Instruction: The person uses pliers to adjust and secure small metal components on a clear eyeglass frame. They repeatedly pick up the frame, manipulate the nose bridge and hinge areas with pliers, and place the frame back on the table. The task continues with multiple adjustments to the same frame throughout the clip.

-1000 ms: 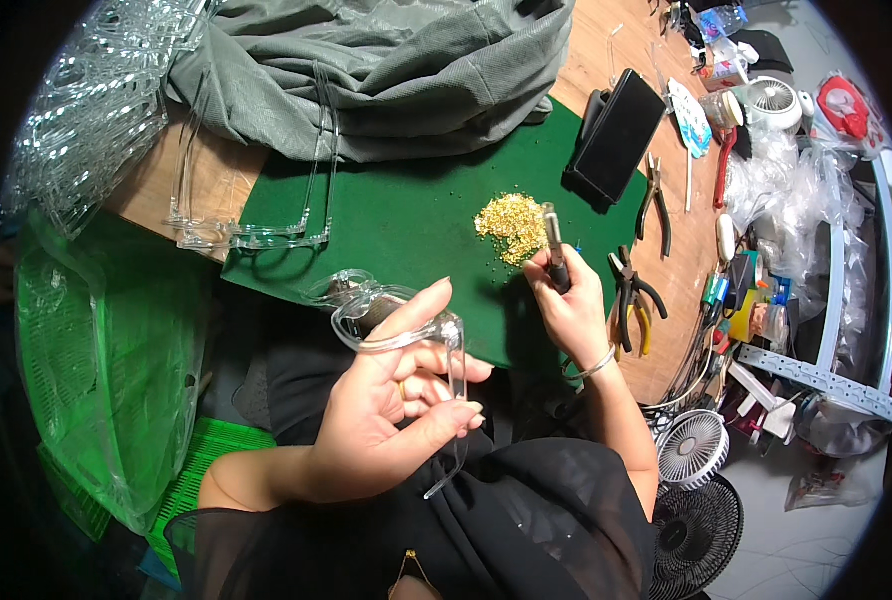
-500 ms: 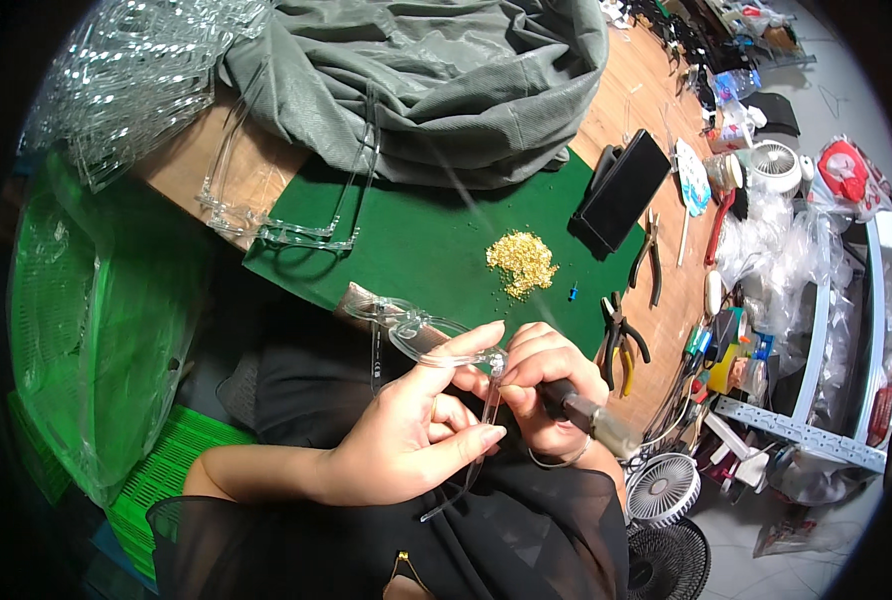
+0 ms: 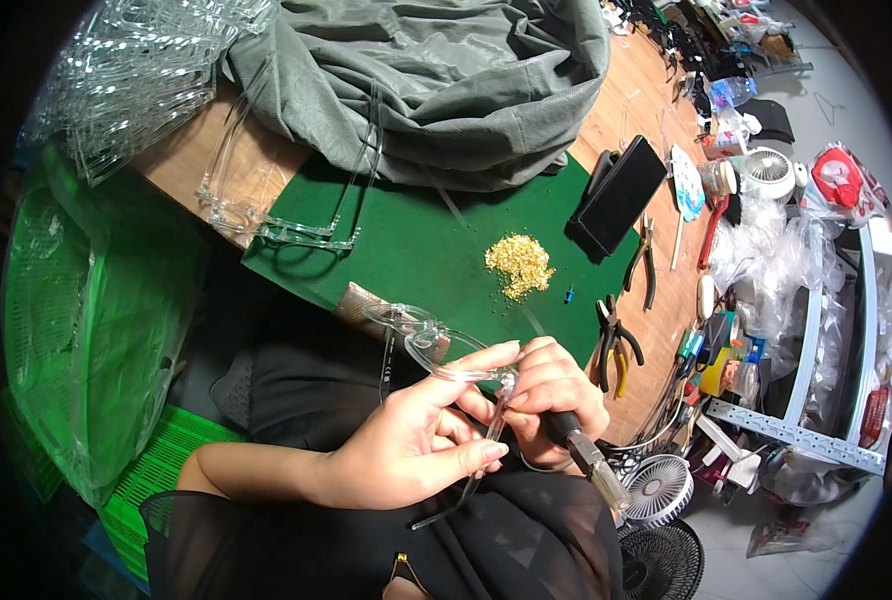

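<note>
A clear plastic eyeglass frame [image 3: 428, 338] is pinched in my left hand [image 3: 406, 440], thumb and fingers closed around the hinge end and one temple. The temple slants down below my fingers toward my lap. My right hand [image 3: 556, 395] is closed around a screwdriver-like tool [image 3: 594, 466] with a dark body, a metal section and a pale end pointing down right. Its fingertips meet the frame's hinge corner; the tool's working tip is hidden by my fingers. Beyond my hands, a pile of tiny gold-coloured parts [image 3: 519, 266] lies on the green mat [image 3: 406, 260].
Another clear frame [image 3: 296, 235] rests at the mat's left edge, near a heap of clear frames [image 3: 146, 80]. Grey cloth [image 3: 446, 100] lies behind. To the right are a black phone-like slab [image 3: 621, 200], pliers [image 3: 616, 345] and small fans [image 3: 656, 490]. A green crate [image 3: 76, 330] stands left.
Both hands and the held frame have shifted slightly right and down. The tool's pale end has dropped and now points more steeply downward.
</note>
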The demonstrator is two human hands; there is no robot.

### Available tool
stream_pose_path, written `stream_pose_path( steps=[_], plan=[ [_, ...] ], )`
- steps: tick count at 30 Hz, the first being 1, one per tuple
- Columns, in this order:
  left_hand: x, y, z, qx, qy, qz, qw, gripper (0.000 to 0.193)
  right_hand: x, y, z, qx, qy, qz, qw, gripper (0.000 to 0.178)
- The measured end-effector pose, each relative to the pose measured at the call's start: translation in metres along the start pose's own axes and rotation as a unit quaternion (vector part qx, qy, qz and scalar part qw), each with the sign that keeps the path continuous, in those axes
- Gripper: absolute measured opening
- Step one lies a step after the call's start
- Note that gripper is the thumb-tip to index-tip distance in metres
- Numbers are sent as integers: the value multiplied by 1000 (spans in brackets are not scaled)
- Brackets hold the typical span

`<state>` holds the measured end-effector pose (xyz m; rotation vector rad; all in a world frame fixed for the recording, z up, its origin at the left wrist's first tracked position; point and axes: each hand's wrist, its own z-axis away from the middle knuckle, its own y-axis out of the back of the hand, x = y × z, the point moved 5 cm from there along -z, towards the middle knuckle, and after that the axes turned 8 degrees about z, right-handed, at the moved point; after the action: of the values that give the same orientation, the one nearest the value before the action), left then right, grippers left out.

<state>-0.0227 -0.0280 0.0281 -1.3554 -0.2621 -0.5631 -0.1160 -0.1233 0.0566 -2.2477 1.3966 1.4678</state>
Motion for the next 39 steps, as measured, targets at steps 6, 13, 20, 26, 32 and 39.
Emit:
stream_pose_path(
  steps=[6, 13, 20, 26, 32, 39],
  plan=[
    [2, -2, 2, -2, 11, 22, 1000, 71, -3, -1, -2, -32, 6, 5, 999, 15],
    [2, 0, 1, -13, 8, 26, 1000, 71, -1, -1, -1, -43, 12, 7, 999, 14],
    [5, 4, 4, -7, 14, -6, 1000, 70, 1, 11, 5, -97, -74, 11, 992, 19],
    [7, 7, 4, 3, 29, -31, 999, 66, 9, 18, 34, -364, -283, 107, 881, 29],
    [6, 5, 4, -1, 31, -34, 999, 66, 4, 11, 38, -422, -388, 7, 819, 28],
    [8, 7, 6, 15, 22, 1, 1000, 65, 9, 12, 40, -361, -456, -54, 812, 20]
  ],
)
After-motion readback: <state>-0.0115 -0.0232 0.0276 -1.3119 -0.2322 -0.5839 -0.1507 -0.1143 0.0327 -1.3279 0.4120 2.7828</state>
